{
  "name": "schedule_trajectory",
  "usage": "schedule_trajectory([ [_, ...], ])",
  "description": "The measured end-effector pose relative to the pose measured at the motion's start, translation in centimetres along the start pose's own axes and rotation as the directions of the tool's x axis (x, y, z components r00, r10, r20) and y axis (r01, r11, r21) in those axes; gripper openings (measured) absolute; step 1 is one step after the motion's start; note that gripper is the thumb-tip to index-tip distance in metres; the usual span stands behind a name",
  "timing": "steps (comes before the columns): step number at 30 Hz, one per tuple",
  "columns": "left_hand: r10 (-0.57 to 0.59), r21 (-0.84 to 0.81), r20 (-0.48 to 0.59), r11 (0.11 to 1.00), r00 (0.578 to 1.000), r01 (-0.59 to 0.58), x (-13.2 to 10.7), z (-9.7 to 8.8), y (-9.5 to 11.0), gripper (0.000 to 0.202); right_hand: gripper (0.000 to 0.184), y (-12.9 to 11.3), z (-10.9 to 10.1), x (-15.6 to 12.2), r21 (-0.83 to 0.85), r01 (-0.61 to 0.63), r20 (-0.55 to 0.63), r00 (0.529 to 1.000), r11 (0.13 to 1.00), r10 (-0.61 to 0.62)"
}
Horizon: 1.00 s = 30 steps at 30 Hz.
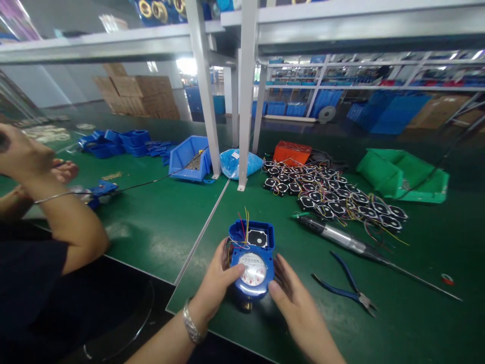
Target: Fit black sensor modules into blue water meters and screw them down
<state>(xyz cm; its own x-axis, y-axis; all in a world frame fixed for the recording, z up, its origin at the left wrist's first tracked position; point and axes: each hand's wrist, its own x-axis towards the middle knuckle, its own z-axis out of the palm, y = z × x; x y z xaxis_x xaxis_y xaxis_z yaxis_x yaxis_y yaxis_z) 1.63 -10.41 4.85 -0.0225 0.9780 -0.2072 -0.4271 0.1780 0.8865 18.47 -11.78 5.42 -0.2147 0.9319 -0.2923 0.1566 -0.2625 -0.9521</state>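
Note:
A blue water meter [251,257] with a round white dial and an open top compartment stands on the green table [159,227] near its front edge. Coloured wires stick up from the compartment, beside a black square module inside it. My left hand [216,283] grips the meter's left side, thumb on the dial rim. My right hand [293,298] cups its right side, fingers curled against the body. A silver bracelet circles my left wrist.
An electric screwdriver [341,238] and blue-handled pliers [350,287] lie to the right. Behind them lies a pile of black modules with wires [333,194], an orange box [291,151], green bins [401,174] and a blue bin [190,159]. A co-worker's arm [56,212] is at left.

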Motion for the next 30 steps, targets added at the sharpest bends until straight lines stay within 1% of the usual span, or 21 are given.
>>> schedule_trajectory([
  [3, -0.007, -0.051, -0.027, 0.999, 1.0, 0.006, 0.3, 1.0, 0.1, 0.073, 0.095, 0.2, 1.2, 0.5, 0.131, 0.079, 0.008, 0.997, 0.988, -0.081],
  [5, -0.027, -0.081, -0.039, 0.996, 0.999, 0.024, 0.5, 1.3, 0.1, 0.071, 0.089, 0.3, 1.6, 0.6, 0.168, 0.109, -0.013, 0.994, 0.98, -0.109],
  [7, -0.047, -0.108, -0.052, 0.993, 0.997, 0.042, 0.6, 1.5, 0.0, 0.071, 0.086, 0.4, 1.9, 0.7, 0.18, 0.114, -0.043, 0.993, 0.977, -0.108],
  [10, -0.05, -0.136, -0.083, 0.99, 0.995, 0.038, 0.5, 1.8, 0.0, 0.074, 0.087, 0.5, 2.1, 0.8, 0.196, 0.096, -0.063, 0.994, 0.976, -0.085],
  [13, -0.037, -0.136, -0.078, 0.99, 0.996, 0.026, 0.2, 2.2, -0.1, 0.075, 0.086, 0.5, 2.0, 0.8, 0.215, 0.084, -0.081, 0.994, 0.973, -0.068],
  [16, -0.023, -0.122, -0.049, 0.992, 0.999, 0.016, -0.2, 2.5, -0.4, 0.076, 0.085, 0.6, 1.9, 0.6, 0.228, 0.083, -0.124, 0.991, 0.97, -0.056],
  [19, 0.024, -0.087, -0.028, 0.996, 0.999, -0.027, -0.8, 2.7, -1.1, 0.08, 0.084, 0.7, 2.0, 0.2, 0.245, 0.09, -0.163, 0.985, 0.965, -0.05],
  [22, 0.097, 0.016, -0.014, 0.995, 0.995, -0.097, -1.7, 2.7, -1.9, 0.084, 0.081, 0.6, 2.1, -0.3, 0.283, 0.107, -0.187, 0.981, 0.953, -0.054],
  [24, 0.125, 0.086, -0.006, 0.989, 0.992, -0.124, -2.3, 2.5, -2.3, 0.086, 0.079, 0.6, 2.1, -0.6, 0.307, 0.111, -0.193, 0.98, 0.945, -0.053],
  [27, 0.111, 0.119, -0.001, 0.987, 0.994, -0.11, -3.0, 2.2, -2.8, 0.091, 0.079, 0.6, 2.3, -0.9, 0.307, 0.124, -0.215, 0.975, 0.944, -0.058],
  [30, 0.077, 0.104, -0.014, 0.992, 0.997, -0.075, -3.2, 1.9, -2.9, 0.093, 0.079, 0.5, 2.6, -1.0, 0.3, 0.155, -0.246, 0.966, 0.941, -0.081],
])
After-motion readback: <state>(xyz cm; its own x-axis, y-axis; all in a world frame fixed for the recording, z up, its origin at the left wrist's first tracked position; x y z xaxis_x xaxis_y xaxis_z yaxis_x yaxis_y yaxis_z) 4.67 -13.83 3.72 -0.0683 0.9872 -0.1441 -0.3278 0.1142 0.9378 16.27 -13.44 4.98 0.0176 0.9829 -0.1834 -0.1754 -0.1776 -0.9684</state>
